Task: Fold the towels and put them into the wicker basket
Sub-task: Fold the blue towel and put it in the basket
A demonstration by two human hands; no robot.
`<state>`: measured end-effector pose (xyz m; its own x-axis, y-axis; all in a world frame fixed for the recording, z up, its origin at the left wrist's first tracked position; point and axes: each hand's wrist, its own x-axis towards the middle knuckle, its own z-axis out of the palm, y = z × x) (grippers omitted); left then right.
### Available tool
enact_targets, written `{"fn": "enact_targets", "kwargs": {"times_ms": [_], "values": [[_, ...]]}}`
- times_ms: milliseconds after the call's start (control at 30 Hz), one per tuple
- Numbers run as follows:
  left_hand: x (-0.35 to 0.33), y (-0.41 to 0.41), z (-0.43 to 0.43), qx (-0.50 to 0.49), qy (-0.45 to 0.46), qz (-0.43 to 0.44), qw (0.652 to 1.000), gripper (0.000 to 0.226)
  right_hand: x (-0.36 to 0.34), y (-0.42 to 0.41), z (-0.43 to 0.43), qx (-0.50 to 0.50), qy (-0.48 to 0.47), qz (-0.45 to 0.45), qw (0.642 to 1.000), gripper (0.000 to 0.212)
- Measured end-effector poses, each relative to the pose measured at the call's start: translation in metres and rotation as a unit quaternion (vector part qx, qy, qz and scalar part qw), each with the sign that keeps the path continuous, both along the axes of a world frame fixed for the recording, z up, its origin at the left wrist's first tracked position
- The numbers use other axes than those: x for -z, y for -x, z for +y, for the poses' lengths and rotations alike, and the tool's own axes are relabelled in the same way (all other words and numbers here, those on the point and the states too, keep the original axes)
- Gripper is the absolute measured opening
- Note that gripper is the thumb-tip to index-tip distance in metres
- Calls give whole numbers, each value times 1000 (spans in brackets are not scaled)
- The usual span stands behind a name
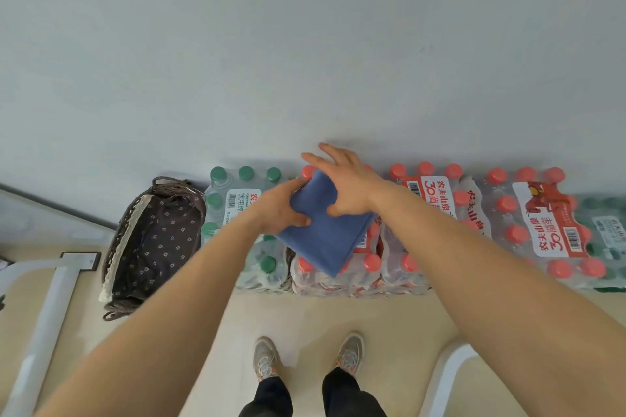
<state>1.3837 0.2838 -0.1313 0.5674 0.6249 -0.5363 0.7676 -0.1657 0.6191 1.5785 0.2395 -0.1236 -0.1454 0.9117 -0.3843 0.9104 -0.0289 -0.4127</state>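
Note:
A folded blue towel (327, 237) is held over shrink-wrapped packs of bottled water. My left hand (283, 210) grips its left edge, thumb on top and fingers curled under. My right hand (342, 183) holds the far right part, thumb pressed on top near the middle and fingers spread over the far edge. The brown wicker basket (122, 237), lined with dark flower-print cloth and lace trim, stands on the floor to the left of the packs. No towel shows inside it.
Packs of green-capped bottles (237, 200) and red-capped bottles (528, 223) line the grey wall. A white metal frame (50, 308) stands at the left and a white curved rail (443, 379) at the lower right. My feet (308, 355) stand on beige floor.

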Motion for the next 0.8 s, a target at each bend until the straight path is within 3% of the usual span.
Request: {"fn": "enact_targets", "kwargs": {"times_ms": [133,267,333,467,600,800], "values": [[-9,-2,32,119,32,41,992,81,2,0,18,-34,79,13,996,98],[-2,-5,35,96,-24,87,991,73,20,-13,11,8,124,43,991,50],[8,-1,31,88,-42,103,990,75,23,-21,4,23,129,67,989,35],[8,-1,28,80,-82,77,990,72,14,-30,-6,38,102,66,992,35],[7,-2,25,41,-134,26,990,70,13,-32,-8,57,92,59,992,55],[15,15,19,16,-94,26,995,70,17,-28,-14,55,75,44,995,46]]}}
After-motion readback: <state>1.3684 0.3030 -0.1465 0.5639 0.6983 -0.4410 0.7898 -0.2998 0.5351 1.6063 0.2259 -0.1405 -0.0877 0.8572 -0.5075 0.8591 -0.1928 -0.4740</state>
